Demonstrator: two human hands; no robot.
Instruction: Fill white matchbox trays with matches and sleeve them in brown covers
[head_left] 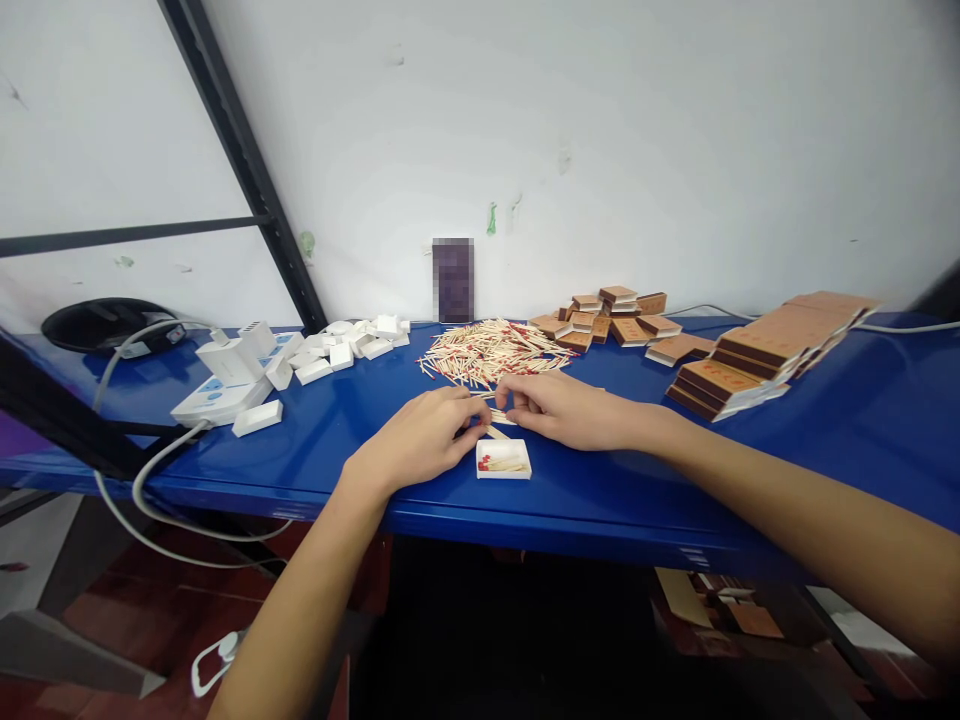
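A small white matchbox tray (504, 474) stands near the front edge of the blue table, with several red-tipped matchsticks lying in it. Just behind it, my left hand (431, 435) has its thumb and forefinger closed on a few matchsticks (496, 432). From the other side my right hand (559, 408) meets these sticks, fingers curled and thumb and forefinger pinched at their ends. The fingertips of both hands nearly touch and partly hide the sticks. Beyond the hands spreads a large heap of loose matches (491, 350).
White empty trays (341, 355) are piled at the left, near white chargers (232, 360) and a cable (142, 480). Brown matchbox sleeves (619, 330) lie at the back right, with more stacked (757, 345) at right. A black rack post (247, 150) rises at left.
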